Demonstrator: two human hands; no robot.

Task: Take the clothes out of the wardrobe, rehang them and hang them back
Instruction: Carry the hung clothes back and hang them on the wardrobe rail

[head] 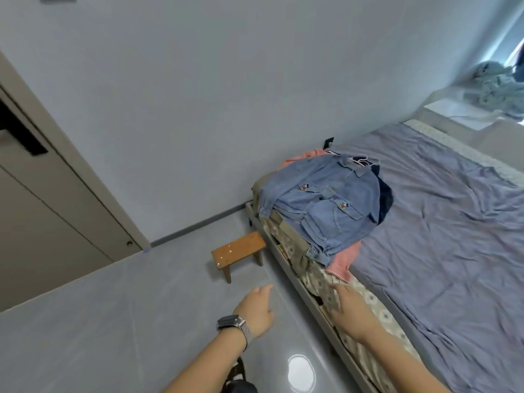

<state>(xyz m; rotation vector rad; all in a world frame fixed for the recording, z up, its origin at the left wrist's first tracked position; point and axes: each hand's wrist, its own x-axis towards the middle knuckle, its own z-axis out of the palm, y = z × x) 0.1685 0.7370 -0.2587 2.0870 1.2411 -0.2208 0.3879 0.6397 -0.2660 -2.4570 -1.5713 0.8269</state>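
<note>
A pile of clothes lies on the near corner of the bed (442,222). On top is a light blue denim jacket (323,205) with a hanger hook (365,161) showing at its collar. Under it sit a pink garment (343,259), a dark navy garment (385,199) and a khaki one (295,245). My left hand (256,307), with a watch on the wrist, is stretched out above the floor with its fingers relaxed and holds nothing. My right hand (351,307) reaches out over the bed's edge, fingers straight, empty, short of the pile.
A small wooden stool (238,252) stands on the grey floor beside the bed corner. A beige door (42,205) with a dark handle is at the left. A window ledge with a pale blue bundle (499,86) is at the far right.
</note>
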